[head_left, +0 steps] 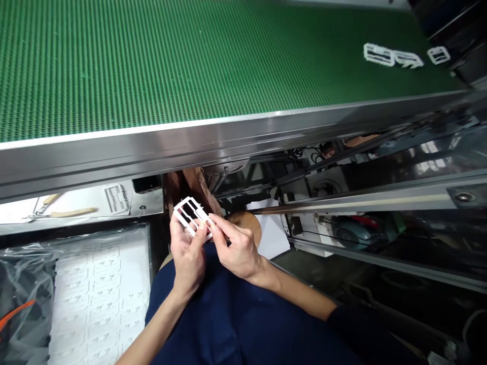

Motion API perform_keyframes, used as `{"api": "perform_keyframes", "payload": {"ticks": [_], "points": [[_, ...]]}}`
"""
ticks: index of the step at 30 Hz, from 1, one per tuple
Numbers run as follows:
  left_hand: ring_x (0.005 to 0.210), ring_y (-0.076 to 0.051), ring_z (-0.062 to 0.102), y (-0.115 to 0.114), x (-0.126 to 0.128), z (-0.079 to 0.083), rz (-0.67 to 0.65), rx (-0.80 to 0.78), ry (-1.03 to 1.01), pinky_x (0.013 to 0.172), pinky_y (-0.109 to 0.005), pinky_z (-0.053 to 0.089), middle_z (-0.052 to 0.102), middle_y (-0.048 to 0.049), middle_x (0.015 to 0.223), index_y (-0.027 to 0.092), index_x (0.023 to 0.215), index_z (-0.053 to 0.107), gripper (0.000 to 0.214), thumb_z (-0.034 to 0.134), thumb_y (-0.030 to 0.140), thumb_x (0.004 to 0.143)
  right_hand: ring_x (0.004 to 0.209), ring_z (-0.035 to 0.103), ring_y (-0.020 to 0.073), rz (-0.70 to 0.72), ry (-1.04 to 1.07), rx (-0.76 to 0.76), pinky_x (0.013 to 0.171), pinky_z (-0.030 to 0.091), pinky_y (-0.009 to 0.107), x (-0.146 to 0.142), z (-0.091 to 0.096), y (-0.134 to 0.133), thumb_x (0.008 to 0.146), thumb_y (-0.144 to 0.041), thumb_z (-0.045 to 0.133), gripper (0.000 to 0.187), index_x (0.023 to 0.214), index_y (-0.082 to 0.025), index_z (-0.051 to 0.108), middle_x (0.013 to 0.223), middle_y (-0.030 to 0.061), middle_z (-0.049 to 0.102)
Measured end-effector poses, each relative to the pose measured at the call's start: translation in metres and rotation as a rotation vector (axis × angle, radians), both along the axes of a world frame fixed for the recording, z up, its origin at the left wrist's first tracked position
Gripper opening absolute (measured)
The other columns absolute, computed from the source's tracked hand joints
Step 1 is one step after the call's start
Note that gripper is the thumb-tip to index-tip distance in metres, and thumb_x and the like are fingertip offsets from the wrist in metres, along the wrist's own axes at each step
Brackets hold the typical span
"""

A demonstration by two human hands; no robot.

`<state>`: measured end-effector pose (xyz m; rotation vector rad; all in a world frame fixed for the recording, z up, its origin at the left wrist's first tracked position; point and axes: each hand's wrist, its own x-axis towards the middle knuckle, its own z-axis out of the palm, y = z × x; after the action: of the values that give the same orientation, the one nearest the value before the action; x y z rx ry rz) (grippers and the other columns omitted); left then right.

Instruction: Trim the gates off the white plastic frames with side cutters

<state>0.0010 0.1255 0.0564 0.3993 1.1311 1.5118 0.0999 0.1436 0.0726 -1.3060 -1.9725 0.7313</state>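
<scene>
A small white plastic frame part (189,211) is held up in front of my lap, below the edge of a green conveyor belt (171,61). My left hand (187,258) grips it from below, fingers closed on its lower edge. My right hand (238,248) pinches its right side between thumb and fingertips. Both hands hover over my dark blue clothing (236,324).
Three white plastic parts (395,56) lie on the belt at the far right. A steel rail (228,139) edges the belt. A clear bag with stacked white sheets of parts (99,294) sits at lower left. Machinery and cables (342,228) fill the space under the belt to the right.
</scene>
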Motion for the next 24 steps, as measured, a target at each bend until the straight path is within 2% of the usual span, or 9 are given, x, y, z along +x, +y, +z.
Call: {"api": "perform_keyframes", "payload": {"ticks": [5,9,13,17,24], "points": [[0.066,-0.013,0.051,0.003,0.000,0.002,0.039,-0.046,0.071,0.062,-0.024,0.044,0.052,0.0035,0.078,0.031,0.119,0.046,0.051,0.069,0.022,0.075,0.093,0.066,0.0150,0.012,0.020,0.009,0.085,0.054,0.021,-0.003,0.001,-0.002,0.088,-0.015,0.043,0.035,0.121,-0.014,0.056,0.109,0.0067,0.065],[0.061,-0.011,0.050,0.006,-0.002,0.002,0.022,-0.005,0.047,0.059,-0.022,0.044,0.053,0.0045,0.075,0.029,0.118,0.046,0.050,0.069,0.020,0.075,0.087,0.067,0.0163,-0.015,0.035,-0.019,0.081,0.056,0.021,-0.005,-0.001,-0.003,0.087,-0.016,0.045,0.034,0.118,-0.011,0.057,0.103,0.0082,0.068],[0.065,-0.011,0.053,0.006,-0.006,0.001,-0.031,0.029,0.038,0.059,-0.020,0.046,0.054,0.0027,0.079,0.030,0.123,0.044,0.052,0.066,0.020,0.078,0.085,0.068,0.0183,-0.015,0.066,-0.090,0.081,0.056,0.024,-0.004,-0.002,-0.004,0.086,-0.017,0.047,0.035,0.119,-0.013,0.058,0.097,0.0082,0.069],[0.069,-0.012,0.054,0.002,-0.010,-0.001,-0.055,0.051,0.002,0.061,-0.021,0.048,0.056,0.0024,0.084,0.034,0.132,0.035,0.063,0.065,0.020,0.079,0.083,0.068,0.0199,-0.020,0.074,-0.127,0.080,0.057,0.026,-0.004,-0.002,-0.005,0.085,-0.019,0.049,0.035,0.118,-0.011,0.058,0.094,0.0091,0.070],[0.078,-0.013,0.056,-0.001,-0.011,-0.003,-0.026,0.069,-0.033,0.069,-0.020,0.050,0.058,-0.0002,0.089,0.032,0.137,0.030,0.066,0.063,0.019,0.081,0.083,0.068,0.0200,-0.010,0.108,-0.064,0.080,0.058,0.026,-0.005,-0.003,-0.005,0.084,-0.015,0.050,0.037,0.120,-0.018,0.058,0.098,0.0079,0.069]]}}
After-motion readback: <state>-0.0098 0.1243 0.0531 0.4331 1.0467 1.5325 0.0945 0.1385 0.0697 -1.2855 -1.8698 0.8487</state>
